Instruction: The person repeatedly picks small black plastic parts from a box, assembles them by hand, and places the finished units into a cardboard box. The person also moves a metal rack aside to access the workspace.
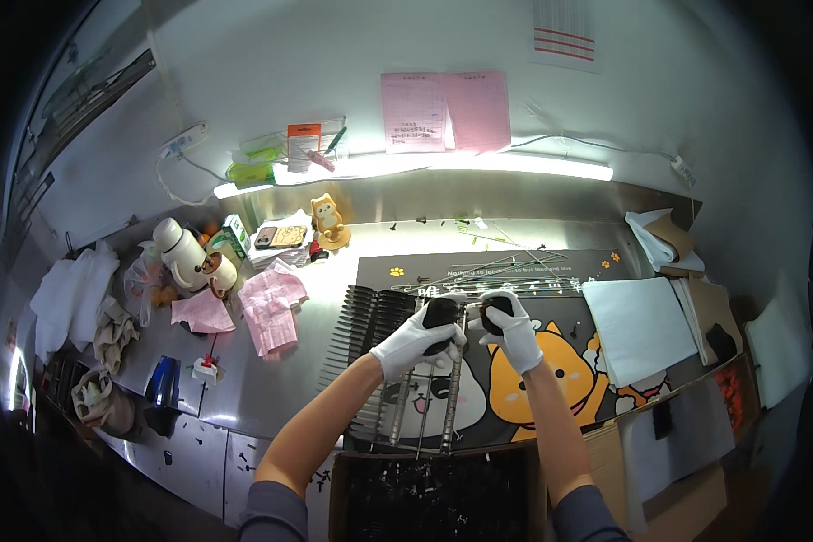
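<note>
Hands in white gloves met over the table (271,379): the left hand (422,338) was closed around a black knob (440,313), and the right hand (509,327) gripped another black knob (495,316) just beside it. Metal rods (427,397) ran from the knobs toward the person, over a cartoon mat (569,361). Left of the hands lay black combs (370,321). Nearer the person stood a box (438,497) of small black parts. Beyond the hands, thin wires (506,271) lay scattered.
</note>
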